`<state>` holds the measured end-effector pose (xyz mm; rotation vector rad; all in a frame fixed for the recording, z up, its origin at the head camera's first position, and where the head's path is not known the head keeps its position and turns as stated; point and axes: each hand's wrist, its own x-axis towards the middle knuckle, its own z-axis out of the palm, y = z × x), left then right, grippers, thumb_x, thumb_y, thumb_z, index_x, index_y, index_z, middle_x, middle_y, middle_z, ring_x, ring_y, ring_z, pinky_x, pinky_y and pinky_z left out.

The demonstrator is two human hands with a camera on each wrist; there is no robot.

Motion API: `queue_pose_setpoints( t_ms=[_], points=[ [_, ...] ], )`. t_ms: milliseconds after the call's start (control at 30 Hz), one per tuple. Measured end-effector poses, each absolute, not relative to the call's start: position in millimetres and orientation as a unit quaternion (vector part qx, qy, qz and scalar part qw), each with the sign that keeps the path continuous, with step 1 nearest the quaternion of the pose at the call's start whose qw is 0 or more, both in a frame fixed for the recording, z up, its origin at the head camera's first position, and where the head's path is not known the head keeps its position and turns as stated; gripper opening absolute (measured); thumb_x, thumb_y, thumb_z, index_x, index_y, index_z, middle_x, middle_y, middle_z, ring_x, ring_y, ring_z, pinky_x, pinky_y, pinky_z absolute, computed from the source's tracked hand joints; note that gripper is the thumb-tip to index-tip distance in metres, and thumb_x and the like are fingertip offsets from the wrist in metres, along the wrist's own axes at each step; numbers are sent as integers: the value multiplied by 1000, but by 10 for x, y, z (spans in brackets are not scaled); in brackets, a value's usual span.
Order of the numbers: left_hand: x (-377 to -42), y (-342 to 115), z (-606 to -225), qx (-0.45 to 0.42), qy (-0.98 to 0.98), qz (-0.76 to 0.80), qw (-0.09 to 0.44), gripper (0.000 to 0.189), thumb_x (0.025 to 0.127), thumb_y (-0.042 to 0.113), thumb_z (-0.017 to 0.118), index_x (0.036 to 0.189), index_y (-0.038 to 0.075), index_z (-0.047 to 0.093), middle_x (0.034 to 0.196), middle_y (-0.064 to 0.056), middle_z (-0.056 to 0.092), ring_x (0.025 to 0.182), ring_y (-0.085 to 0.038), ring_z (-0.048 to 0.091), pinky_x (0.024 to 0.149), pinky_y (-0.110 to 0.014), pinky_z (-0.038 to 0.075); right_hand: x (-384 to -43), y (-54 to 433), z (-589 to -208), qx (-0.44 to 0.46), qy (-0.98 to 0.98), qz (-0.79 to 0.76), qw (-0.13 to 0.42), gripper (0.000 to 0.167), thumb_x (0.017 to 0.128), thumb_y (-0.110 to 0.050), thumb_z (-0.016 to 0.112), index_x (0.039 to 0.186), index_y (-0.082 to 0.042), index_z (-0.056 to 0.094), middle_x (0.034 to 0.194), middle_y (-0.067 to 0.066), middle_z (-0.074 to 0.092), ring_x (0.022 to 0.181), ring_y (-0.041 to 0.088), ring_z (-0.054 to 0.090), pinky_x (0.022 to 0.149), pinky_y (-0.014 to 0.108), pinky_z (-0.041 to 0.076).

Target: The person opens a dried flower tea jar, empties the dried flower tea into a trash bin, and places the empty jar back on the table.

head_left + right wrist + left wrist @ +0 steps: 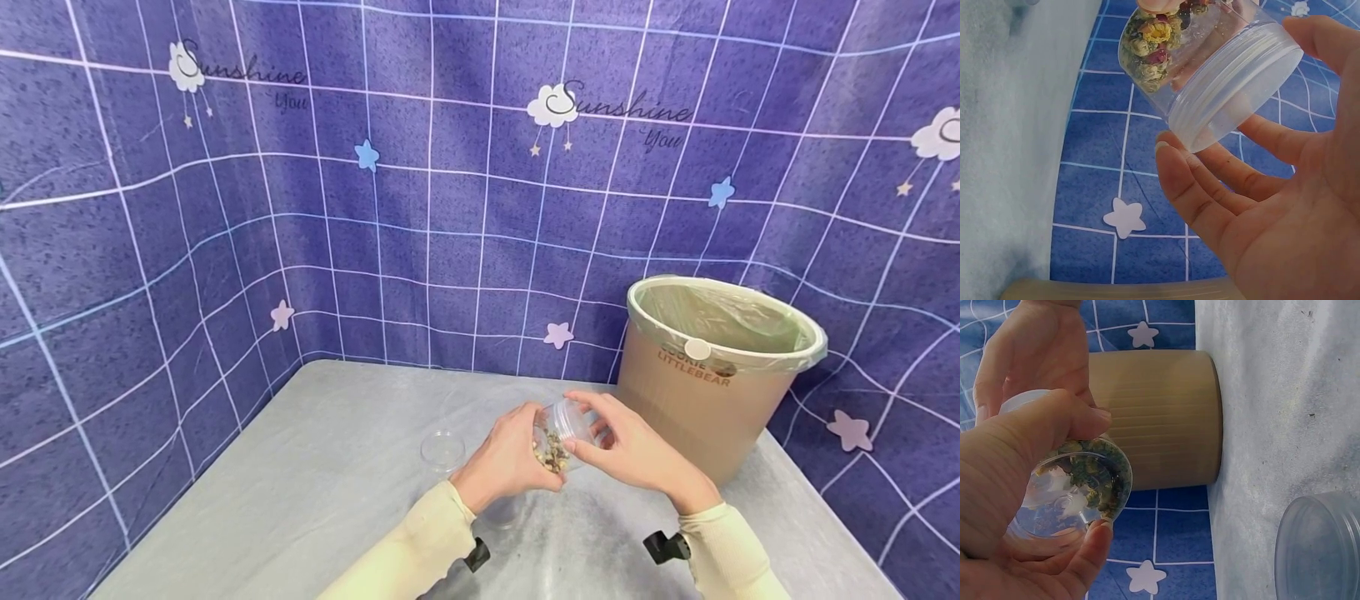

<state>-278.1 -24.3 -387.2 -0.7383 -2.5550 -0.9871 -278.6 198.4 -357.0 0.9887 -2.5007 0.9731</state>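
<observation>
A small clear jar (pixel 1200 56) with dried flower buds (pixel 1154 37) in it is held tilted above the table. My left hand (pixel 510 454) grips the jar's body, its thumb and fingers wrapped around the side near the base in the left wrist view. The jar's screw lid (pixel 1235 87) is on and faces my right hand (pixel 630 442). That hand pinches the lid by its rim, thumb on one side and fingertips on the other, with its palm away from the lid. The buds lie heaped along the jar's lower side.
A beige bin (pixel 697 408) with a pale rim and a green liner stands at the right, by the patterned curtain (pixel 450 208). On the grey table (pixel 360 483) sits a clear round container (pixel 442 451). Another clear container (pixel 504 512) is partly hidden under my left forearm.
</observation>
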Motion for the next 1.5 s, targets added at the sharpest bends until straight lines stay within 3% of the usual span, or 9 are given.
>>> queue_pose_setpoints(
  t_ms=[200, 367, 633, 900, 1500],
  points=[
    [-2780, -254, -3863, -255, -892, -342, 149, 77, 58, 30, 95, 123, 10, 59, 109, 0, 67, 90, -10, 61, 77, -23, 52, -2780, 1988, -3576, 343, -865, 339, 136, 62, 92, -30, 78, 147, -15, 53, 122, 4, 63, 91, 20, 65, 72, 32, 57],
    [-2777, -261, -3865, -253, -892, -343, 150, 78, 58, 30, 95, 123, 11, 59, 110, 0, 66, 90, -10, 61, 77, -23, 52, -2768, 1989, -3569, 347, -865, 339, 129, 64, 91, -29, 79, 148, -20, 51, 128, 9, 62, 94, 19, 65, 74, 31, 58],
    [-2785, -260, -3856, -253, -895, -338, 147, 80, 59, 31, 94, 127, 8, 58, 112, -1, 66, 90, -10, 60, 77, -22, 51, -2757, 1987, -3551, 362, -855, 346, 134, 68, 89, -24, 80, 149, -12, 50, 135, 7, 59, 98, 23, 65, 76, 36, 60],
    [-2776, -263, -3856, -254, -894, -338, 146, 79, 59, 31, 95, 126, 9, 58, 110, -2, 65, 89, -9, 59, 77, -22, 51, -2748, 1987, -3545, 370, -849, 356, 125, 71, 88, -21, 82, 150, -12, 49, 142, 11, 56, 103, 27, 64, 79, 37, 60],
    [-2772, -267, -3862, -255, -893, -340, 147, 79, 58, 29, 94, 125, 6, 59, 111, -3, 66, 89, -11, 61, 76, -23, 52, -2730, 1994, -3539, 385, -840, 364, 119, 78, 82, -9, 84, 150, -15, 48, 139, 5, 56, 105, 22, 64, 82, 43, 60]
  ],
)
